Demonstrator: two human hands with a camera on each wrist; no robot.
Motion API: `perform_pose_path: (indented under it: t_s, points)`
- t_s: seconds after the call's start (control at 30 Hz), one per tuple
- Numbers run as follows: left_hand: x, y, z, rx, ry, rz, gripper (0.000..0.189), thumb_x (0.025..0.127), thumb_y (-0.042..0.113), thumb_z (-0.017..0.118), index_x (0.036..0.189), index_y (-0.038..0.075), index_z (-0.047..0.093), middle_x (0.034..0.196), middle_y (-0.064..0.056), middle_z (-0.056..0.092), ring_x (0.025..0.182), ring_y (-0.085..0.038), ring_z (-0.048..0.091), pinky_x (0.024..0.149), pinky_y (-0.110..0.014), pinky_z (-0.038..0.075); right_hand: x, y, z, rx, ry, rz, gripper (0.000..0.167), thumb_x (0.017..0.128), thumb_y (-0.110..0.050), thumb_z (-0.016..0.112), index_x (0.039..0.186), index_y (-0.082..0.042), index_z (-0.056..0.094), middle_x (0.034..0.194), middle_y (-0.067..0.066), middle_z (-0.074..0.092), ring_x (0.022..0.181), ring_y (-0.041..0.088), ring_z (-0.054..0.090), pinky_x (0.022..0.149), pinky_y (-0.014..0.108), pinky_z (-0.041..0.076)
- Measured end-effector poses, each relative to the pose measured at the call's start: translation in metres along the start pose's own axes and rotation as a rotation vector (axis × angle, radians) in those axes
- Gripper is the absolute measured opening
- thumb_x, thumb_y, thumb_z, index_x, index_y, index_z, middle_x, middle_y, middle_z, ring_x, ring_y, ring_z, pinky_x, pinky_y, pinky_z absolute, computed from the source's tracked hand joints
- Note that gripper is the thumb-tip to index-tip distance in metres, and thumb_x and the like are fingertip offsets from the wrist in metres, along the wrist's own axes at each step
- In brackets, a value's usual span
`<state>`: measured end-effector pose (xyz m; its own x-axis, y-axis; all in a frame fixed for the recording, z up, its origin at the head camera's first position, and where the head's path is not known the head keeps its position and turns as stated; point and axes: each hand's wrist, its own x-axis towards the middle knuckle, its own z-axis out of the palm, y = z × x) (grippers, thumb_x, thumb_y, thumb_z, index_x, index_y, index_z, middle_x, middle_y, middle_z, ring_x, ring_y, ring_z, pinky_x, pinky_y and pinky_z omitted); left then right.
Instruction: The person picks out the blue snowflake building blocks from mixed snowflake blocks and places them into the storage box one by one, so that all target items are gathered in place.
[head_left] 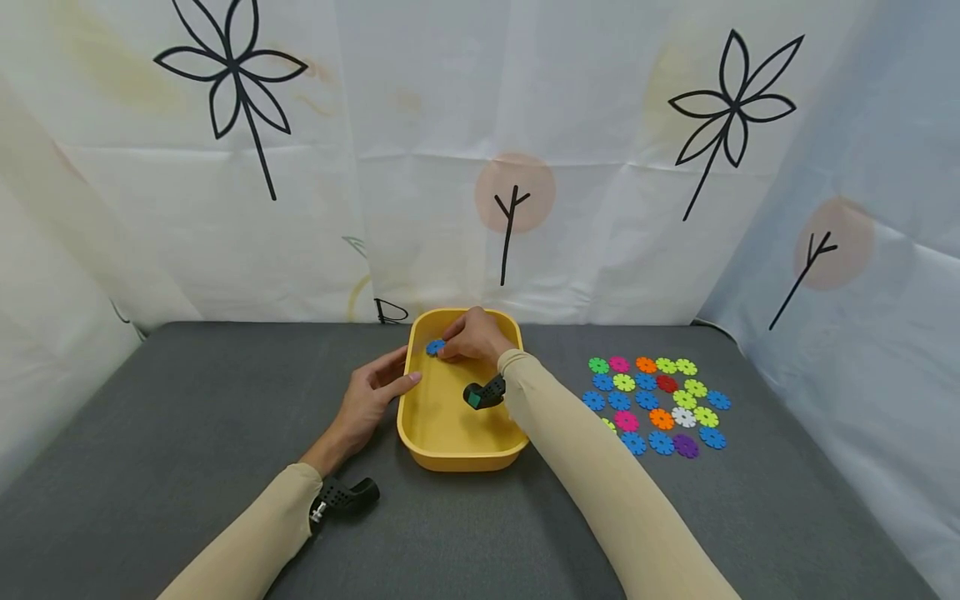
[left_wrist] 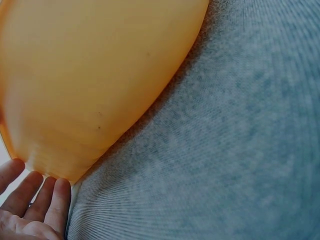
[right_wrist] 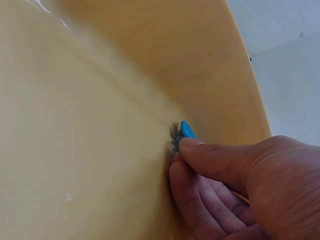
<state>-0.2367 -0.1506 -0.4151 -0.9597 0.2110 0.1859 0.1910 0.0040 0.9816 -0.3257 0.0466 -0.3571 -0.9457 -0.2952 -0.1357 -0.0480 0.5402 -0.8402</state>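
Observation:
A yellow rectangular tub (head_left: 463,462) stands in the middle of the table. Inside it, near its far left corner, my right hand (head_left: 476,337) pinches a blue notched disc (head_left: 435,347) between thumb and fingers. The right wrist view shows that blue disc (right_wrist: 187,130) tilted on edge close to the tub's wall, partly behind the thumb. My left hand (head_left: 372,392) is at the tub's left side, its thumb at the rim. In the left wrist view, the extended fingers (left_wrist: 59,200) reach along the tub's outer wall (left_wrist: 100,80).
Several flat notched discs (head_left: 662,418) in blue, green, pink, orange, red, white and purple lie to the right of the tub, some partly behind the right sleeve (head_left: 600,467). The grey table (head_left: 225,400) is backed by a white printed curtain (head_left: 420,225).

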Motion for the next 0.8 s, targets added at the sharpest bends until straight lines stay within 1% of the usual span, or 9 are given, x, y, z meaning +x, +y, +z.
perform_pose_path:
  t_s: [0.23,0.6,0.8]
  points:
    - [0.0001,-0.0001,-0.0001,-0.001,0.007,-0.012,0.06,0.101,0.014,0.065,0.154,0.0,0.04,0.152,-0.023,0.045,0.139,-0.035,0.045,0.095,-0.019,0.05,-0.0001,-0.0002,0.0003,-0.026,0.029,-0.006,0.03,0.084,-0.002,0.082,0.112,0.006,0.075,0.095,0.015,0.076,0.079,0.021,0.075,0.072,0.028,0.06]
    - [0.0006,0.0001,-0.0001,-0.004,0.002,-0.01,0.06,0.101,0.014,0.064,0.154,-0.001,0.039,0.152,-0.023,0.044,0.139,-0.036,0.045,0.095,-0.019,0.05,-0.0002,-0.0004,0.0008,-0.01,0.047,0.003,0.032,0.084,-0.003,0.083,0.113,0.007,0.074,0.097,0.017,0.076,0.08,0.023,0.075,0.073,0.029,0.061]
    - [0.001,-0.0004,-0.0004,0.0,0.001,-0.009,0.06,0.101,0.014,0.064,0.154,-0.001,0.04,0.151,-0.024,0.045,0.138,-0.036,0.046,0.095,-0.02,0.05,-0.0005,-0.0008,-0.0002,0.004,0.043,0.002,0.034,0.084,-0.004,0.083,0.115,0.007,0.073,0.098,0.018,0.076,0.081,0.024,0.076,0.074,0.029,0.061]
